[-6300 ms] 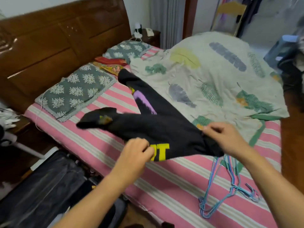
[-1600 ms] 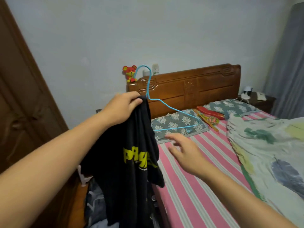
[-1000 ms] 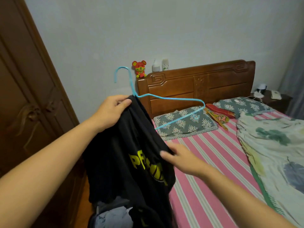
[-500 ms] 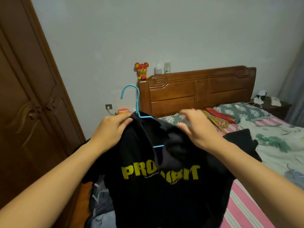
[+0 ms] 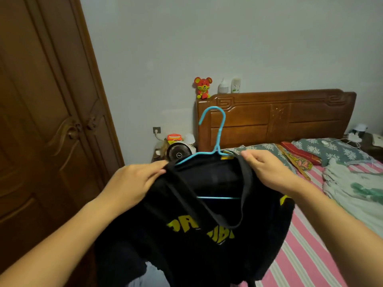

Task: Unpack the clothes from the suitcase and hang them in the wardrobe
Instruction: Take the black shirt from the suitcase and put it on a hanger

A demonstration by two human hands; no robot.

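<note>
Shirt: black cotton T-shirt with yellow lettering [image 5: 207, 235], held up in front of the carved wooden headboard [image 5: 275, 117], draped over the hanger
Hanger: thin blue wire hanger [image 5: 217, 141], hook upright against the headboard's left end, lower bar visible through the neck opening
Left hand [image 5: 132, 183]: fingers curled, pinching the shirt's left shoulder at the collar
Right hand [image 5: 267, 168]: fingers curled, gripping the collar's right side beside the hanger
Wardrobe: dark brown wooden wardrobe doors [image 5: 45, 121], closed, far left of the headboard
Bed: pink striped sheet [image 5: 310, 245], below the headboard
</note>
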